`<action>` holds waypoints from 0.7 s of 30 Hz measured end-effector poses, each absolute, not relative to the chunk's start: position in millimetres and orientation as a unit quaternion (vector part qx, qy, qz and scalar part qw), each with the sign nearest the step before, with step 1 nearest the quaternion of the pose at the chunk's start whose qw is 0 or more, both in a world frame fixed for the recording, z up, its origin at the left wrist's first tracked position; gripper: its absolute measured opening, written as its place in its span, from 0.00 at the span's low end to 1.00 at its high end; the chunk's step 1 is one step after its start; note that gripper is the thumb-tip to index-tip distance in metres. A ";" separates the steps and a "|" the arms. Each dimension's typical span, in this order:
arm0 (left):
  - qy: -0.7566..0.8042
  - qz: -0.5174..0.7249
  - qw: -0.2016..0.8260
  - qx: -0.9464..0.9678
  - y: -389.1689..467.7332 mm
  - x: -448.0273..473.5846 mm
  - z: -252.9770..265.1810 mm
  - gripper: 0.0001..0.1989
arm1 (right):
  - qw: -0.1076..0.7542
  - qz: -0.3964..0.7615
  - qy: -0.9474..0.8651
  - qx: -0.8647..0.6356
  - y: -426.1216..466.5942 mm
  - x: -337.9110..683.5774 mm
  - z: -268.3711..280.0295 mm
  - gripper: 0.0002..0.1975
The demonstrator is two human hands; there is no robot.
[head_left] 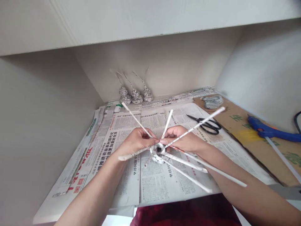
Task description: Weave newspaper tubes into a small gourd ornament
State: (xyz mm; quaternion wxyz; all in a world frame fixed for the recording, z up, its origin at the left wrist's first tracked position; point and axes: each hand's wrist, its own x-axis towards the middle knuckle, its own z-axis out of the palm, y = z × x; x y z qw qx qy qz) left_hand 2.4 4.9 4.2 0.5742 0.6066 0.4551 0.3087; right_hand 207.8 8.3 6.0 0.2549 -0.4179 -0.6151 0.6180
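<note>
Left hand [139,139]: pinching woven piece [156,157]
Right hand [180,136]: pinching likewise
Paper sticks [185,162]: hard tugging could crease them
Worktop [47,211]: woven piece nearer front edge

Scissors [199,120], glue gun [261,128] and newspaper [156,185] show a craft workspace.
</note>
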 end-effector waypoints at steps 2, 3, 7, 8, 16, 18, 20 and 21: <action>0.459 0.308 0.559 0.618 4.6 2.2 5.1 0.10 | 0.262 0.620 -0.614 -0.413 9.7 210.4 5.5 0.10; 0.460 0.309 0.550 0.625 4.2 2.5 5.9 0.10 | 0.266 0.619 -0.615 -0.408 10.6 211.9 5.2 0.11; 0.445 0.325 0.553 0.625 1.2 6.3 8.1 0.11 | 0.292 0.607 -0.626 -0.392 13.9 215.6 4.2 0.12; 0.440 0.334 0.567 0.611 0.4 7.8 7.9 0.11 | 0.301 0.600 -0.629 -0.393 14.1 215.3 4.0 0.12; 0.442 0.360 0.595 0.567 -4.3 16.4 5.7 0.10 | 0.351 0.551 -0.648 -0.392 12.8 206.1 0.3 0.11; 0.451 0.354 0.587 0.571 -5.5 16.6 7.7 0.10 | 0.354 0.527 -0.668 -0.389 12.0 205.2 0.2 0.10; 0.462 0.348 0.588 0.566 -6.4 16.5 9.6 0.10 | 0.356 0.490 -0.698 -0.382 10.2 204.7 2.4 0.09; 0.465 0.344 0.591 0.563 -6.7 16.6 10.0 0.10 | 0.356 0.474 -0.713 -0.376 8.8 204.6 4.3 0.08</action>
